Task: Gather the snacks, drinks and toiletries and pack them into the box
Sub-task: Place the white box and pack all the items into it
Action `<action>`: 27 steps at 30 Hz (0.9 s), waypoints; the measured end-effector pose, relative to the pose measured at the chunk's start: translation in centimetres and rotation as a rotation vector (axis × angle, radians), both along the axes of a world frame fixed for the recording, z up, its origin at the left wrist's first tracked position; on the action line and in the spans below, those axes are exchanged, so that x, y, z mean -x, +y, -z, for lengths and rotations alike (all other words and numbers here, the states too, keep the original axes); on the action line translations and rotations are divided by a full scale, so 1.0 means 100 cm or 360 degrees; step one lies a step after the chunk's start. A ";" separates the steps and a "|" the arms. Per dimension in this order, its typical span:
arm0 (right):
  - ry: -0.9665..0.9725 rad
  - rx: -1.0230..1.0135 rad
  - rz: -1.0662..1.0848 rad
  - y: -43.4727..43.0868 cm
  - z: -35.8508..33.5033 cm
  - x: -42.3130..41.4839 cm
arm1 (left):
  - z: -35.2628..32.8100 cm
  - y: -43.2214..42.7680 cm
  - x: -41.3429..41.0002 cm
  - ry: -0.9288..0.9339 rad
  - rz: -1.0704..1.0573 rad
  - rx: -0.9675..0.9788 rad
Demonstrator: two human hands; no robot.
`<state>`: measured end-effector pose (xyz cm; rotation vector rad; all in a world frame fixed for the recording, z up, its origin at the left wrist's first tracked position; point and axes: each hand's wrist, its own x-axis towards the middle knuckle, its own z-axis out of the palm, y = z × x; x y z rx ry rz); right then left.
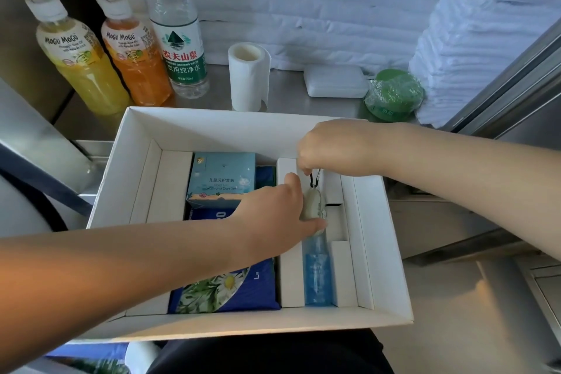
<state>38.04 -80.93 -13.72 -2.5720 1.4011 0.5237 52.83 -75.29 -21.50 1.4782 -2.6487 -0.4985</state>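
Evidently to steer it into the narrow right slot of the box, just beyond the blue bottle lying there, the right hand pinches the white case by its clip while the left hand steadies its side with straight fingers.

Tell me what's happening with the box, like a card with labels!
Box: white box, open, with dividers
Inside: care set, daisy packet, blue bottle
Right hand: pinches the clip of a white pouch over the narrow slot
Left hand: touches the white pouch
Outside: yellow drink, orange drink, water bottle, paper roll
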 end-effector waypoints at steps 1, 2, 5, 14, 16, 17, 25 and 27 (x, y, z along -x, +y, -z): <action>-0.0014 -0.0009 0.0008 0.000 0.001 0.000 | 0.001 0.000 0.001 0.0000 0.0003 0.0020; 0.0000 -0.0001 -0.0026 0.000 0.001 0.000 | 0.002 0.001 0.001 0.0000 0.0007 0.0037; 0.0115 -0.0130 -0.0098 -0.002 -0.001 -0.005 | 0.004 0.001 0.000 -0.0027 0.0042 0.0115; 0.0473 -0.0067 -0.0599 -0.004 -0.002 -0.010 | -0.003 0.011 -0.015 -0.0279 0.0423 0.0489; 0.0570 -0.0012 -0.0735 -0.006 -0.003 -0.012 | -0.005 0.011 -0.021 -0.0262 0.0445 0.0537; 0.0663 0.0036 -0.0816 -0.006 -0.001 -0.013 | -0.005 0.011 -0.023 -0.0235 0.0450 0.0566; 0.0653 0.0120 -0.0908 -0.009 0.004 -0.015 | 0.006 0.008 -0.013 -0.0298 0.0632 0.0661; 0.0605 0.0058 -0.0873 -0.011 0.004 -0.014 | 0.006 0.008 -0.014 -0.0291 0.0652 0.0653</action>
